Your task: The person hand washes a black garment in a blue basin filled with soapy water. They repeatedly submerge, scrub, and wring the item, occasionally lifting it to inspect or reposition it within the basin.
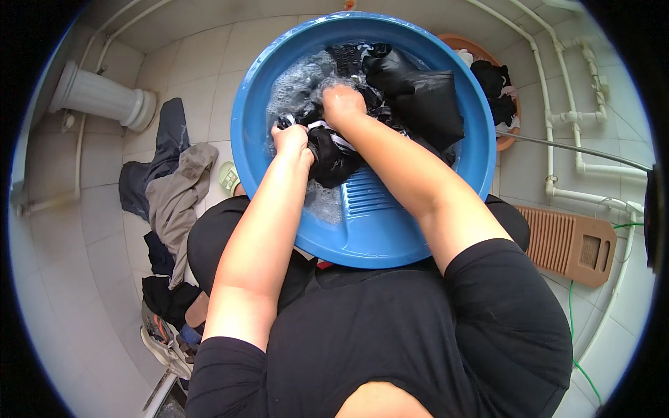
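Note:
A large blue basin [245, 132] with a ribbed washboard slope [373, 198] on its near side holds soapy water and dark laundry. My left hand [291, 141] is closed on a wet black garment [334, 161] with white stripes, at the basin's left. Just right of it and farther in, my right hand [343, 103] presses down into the same wet cloth among the suds, its fingers curled and partly hidden. The garment's lower end lies on the top of the ribs. A shiny black piece [421, 97] bulges up at the right of the basin.
On the floor at left lie grey trousers [182, 177], dark clothes and shoes [164, 341]. An orange-brown tub [507, 143] of clothes stands behind the basin's right side. A brown washboard [568, 244] rests at right, near white wall pipes [547, 118] and a green hose [582, 373].

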